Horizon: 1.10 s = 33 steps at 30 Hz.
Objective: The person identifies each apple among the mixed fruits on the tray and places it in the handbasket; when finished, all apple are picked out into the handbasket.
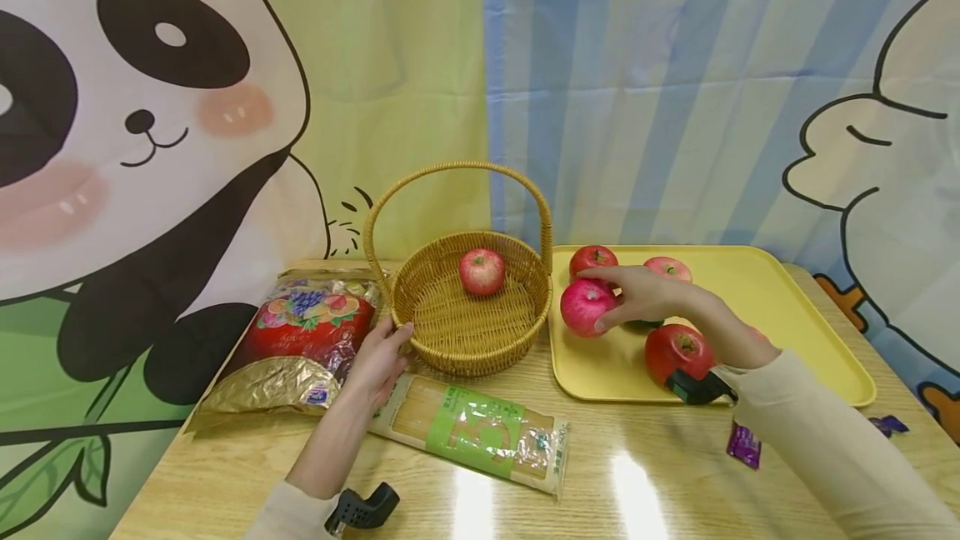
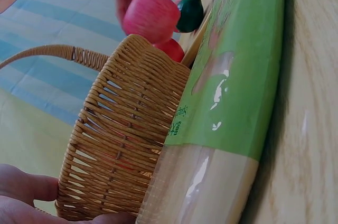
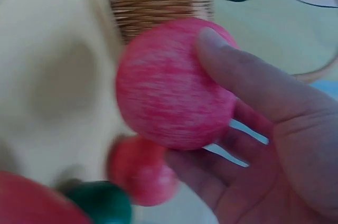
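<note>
My right hand (image 1: 637, 294) grips a pink-red apple (image 1: 585, 305) (image 3: 171, 84) (image 2: 151, 17) at the left side of the yellow tray (image 1: 795, 307), close to the wicker basket (image 1: 468, 332). One apple (image 1: 482, 271) lies inside the basket. Other apples (image 1: 593, 259) (image 1: 677, 352) sit on the tray, along with a dark green object (image 3: 103, 203) under my hand. My left hand (image 1: 382, 357) rests against the basket's (image 2: 121, 145) near-left wall, fingers touching the weave.
A noodle packet (image 1: 480, 432) with a green label lies in front of the basket. A red and gold snack bag (image 1: 296, 340) sits at the left. Purple candy wrappers (image 1: 744, 444) lie near the right forearm. Cartoon curtains hang behind the table.
</note>
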{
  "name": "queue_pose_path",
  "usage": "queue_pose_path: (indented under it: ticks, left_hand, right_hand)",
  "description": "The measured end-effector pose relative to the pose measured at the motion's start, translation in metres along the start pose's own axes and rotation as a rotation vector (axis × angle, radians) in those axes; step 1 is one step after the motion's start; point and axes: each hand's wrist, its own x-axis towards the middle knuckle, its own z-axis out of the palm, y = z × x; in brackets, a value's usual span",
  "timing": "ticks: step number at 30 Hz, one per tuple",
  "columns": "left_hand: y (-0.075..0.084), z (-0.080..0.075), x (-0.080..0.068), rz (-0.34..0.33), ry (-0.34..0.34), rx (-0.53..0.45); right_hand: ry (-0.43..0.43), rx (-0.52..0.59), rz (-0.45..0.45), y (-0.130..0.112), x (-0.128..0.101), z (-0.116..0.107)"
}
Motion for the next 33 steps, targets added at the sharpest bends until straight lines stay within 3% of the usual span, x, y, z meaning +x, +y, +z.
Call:
queue_pose_path:
  ticks: [7,14,17,25,33]
  left_hand:
    - [0.000,-0.001,-0.001,0.010,-0.013,0.001]
    - [0.001,-0.001,-0.001,-0.007,-0.004,0.008]
    - [0.001,-0.001,-0.001,-0.018,0.001,0.009]
    - [-0.002,-0.001,-0.002,-0.002,0.006,-0.009]
    - [-0.002,0.000,-0.002,0.011,0.004,-0.011]
  right_hand:
    - [-0.053,0.008,-0.076,-0.033,0.001,-0.025]
    - [-0.106,0.088,-0.147,-0.071,0.038,-0.020]
    - [-0.112,0.098,-0.127,-0.084,0.062,-0.012]
    - [-0.031,0.073,-0.050,-0.107,0.126,0.013]
    - [0.000,0.124,0.049,-0.123,0.160,0.041]
